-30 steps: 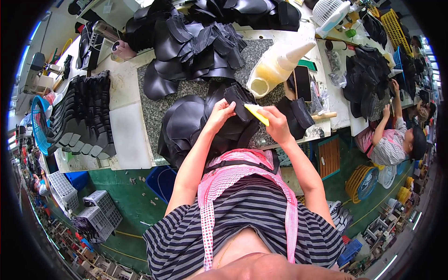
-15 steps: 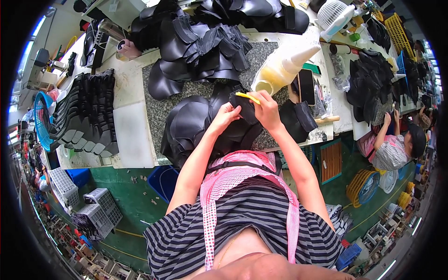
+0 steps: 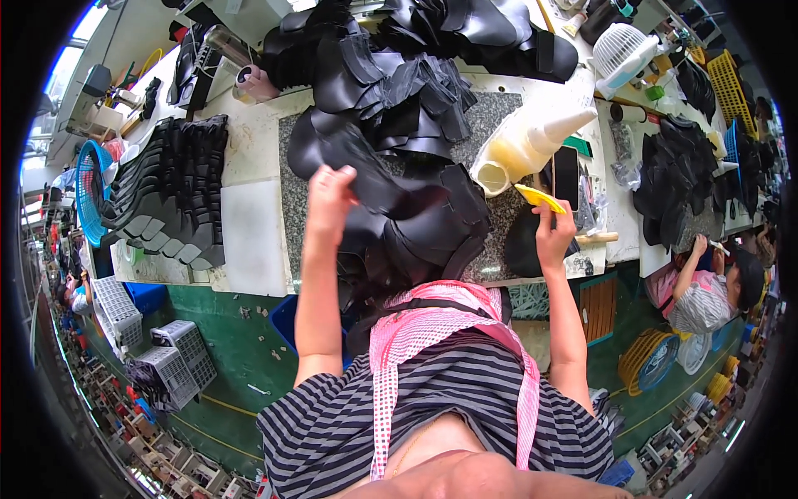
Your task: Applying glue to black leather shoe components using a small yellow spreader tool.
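My left hand (image 3: 331, 198) is closed at the edge of a curved black leather-like piece (image 3: 378, 187), which is blurred by motion above the pile of similar black pieces (image 3: 428, 241) in front of me. Pinched in my right hand (image 3: 555, 234) is a flat yellow spreader (image 3: 540, 198). Its tip is close to the open mouth of a translucent plastic bottle (image 3: 528, 145) that lies tilted, with pale yellowish stuff inside. Another heap of black pieces (image 3: 399, 91) rises beyond my left hand.
A speckled stone slab (image 3: 497, 104) lies under the pieces. To the left are a white board (image 3: 252, 241) and rows of stacked black parts (image 3: 179, 183). A phone (image 3: 565, 176) and a white fan (image 3: 622, 58) stand right. A co-worker (image 3: 706, 291) sits at the far right.
My hands have moved apart: the left went left with a black piece, the right went right with the spreader to beside the bottle mouth. The whole view has shifted slightly.
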Demonstrator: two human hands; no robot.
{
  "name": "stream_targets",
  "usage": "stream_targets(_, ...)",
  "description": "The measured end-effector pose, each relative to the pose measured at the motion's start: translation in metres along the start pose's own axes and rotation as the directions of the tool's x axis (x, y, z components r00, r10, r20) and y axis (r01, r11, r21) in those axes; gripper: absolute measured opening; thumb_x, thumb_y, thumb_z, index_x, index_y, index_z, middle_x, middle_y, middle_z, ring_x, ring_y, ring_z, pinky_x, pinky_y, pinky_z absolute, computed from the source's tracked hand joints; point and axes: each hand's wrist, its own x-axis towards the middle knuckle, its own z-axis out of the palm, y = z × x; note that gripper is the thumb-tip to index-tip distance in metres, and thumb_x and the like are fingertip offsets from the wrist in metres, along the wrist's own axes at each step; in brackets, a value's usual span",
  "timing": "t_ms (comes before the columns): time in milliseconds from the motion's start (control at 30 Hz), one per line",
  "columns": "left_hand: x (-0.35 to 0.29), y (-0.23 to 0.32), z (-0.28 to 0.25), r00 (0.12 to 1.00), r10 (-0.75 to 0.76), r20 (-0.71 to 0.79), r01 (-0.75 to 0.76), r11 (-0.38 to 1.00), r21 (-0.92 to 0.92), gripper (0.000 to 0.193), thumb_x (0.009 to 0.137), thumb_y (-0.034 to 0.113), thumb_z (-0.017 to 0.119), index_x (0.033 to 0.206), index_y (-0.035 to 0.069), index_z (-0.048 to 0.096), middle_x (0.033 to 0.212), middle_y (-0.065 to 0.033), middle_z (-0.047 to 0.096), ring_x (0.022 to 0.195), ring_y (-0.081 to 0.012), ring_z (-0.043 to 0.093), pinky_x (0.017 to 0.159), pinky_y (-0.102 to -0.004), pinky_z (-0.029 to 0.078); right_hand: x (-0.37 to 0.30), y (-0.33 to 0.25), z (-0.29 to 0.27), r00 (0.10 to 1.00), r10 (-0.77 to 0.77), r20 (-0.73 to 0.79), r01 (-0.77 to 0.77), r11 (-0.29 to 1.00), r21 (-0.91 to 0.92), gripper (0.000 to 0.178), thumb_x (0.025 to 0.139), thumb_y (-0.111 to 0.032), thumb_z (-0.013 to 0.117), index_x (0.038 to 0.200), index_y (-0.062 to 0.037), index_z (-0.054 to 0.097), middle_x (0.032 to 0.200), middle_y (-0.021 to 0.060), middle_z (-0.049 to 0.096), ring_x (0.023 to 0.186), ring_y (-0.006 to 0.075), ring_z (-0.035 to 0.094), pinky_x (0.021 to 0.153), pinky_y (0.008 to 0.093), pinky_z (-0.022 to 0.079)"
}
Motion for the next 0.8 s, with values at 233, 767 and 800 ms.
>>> stream_targets(233, 0.068, 0.044, 0.024, 0.966, 0.259, -0.013, -0.250, 0.940, 0.231, 0.048, 0.095, 0.034, 0.064, 0.128, 0.004, 0.048, 0.113, -0.0024, 0.061, 0.097, -0.0111, 0.059, 0.079, -0.0245, 0.047, -0.009, 0.011, 0.014, 0.984, 0.167, -0.055, -0.156, 0.975, 0.161, 0.006, 0.093, -0.004, 0.061, 0.091, 0.0003, 0.065, 0.079, 0.0079, 0.064, 0.069, 0.0206, 0.067, 0.062, 0.0310, 0.048)
stream_targets(767, 0.029, -0.119, 0.028, 0.992, -0.047, 0.121, -0.093, 0.393, 0.915, 0.094, 0.049, 0.020, 0.096, 0.126, -0.002, 0.047, 0.099, -0.0186, 0.066, 0.095, -0.0331, 0.066, 0.089, -0.0398, 0.053, -0.073, 0.017, 0.060, 0.852, 0.357, 0.383, -0.423, 0.900, 0.101, 0.038, 0.082, -0.036, 0.075, 0.091, 0.0011, 0.069, 0.089, 0.0185, 0.066, 0.084, 0.0361, 0.067, 0.074, 0.0422, 0.052)
stream_targets(800, 0.027, -0.115, 0.026, 0.990, -0.102, 0.097, -0.046, 0.420, 0.906, 0.091, 0.050, 0.020, 0.096, 0.125, 0.001, 0.049, 0.097, -0.0165, 0.066, 0.093, -0.0313, 0.066, 0.087, -0.0392, 0.053, -0.082, 0.011, 0.065, 0.866, 0.334, 0.371, -0.401, 0.908, 0.119, 0.036, 0.081, -0.032, 0.076, 0.095, 0.0015, 0.069, 0.092, 0.0184, 0.065, 0.085, 0.0366, 0.066, 0.075, 0.0420, 0.052)
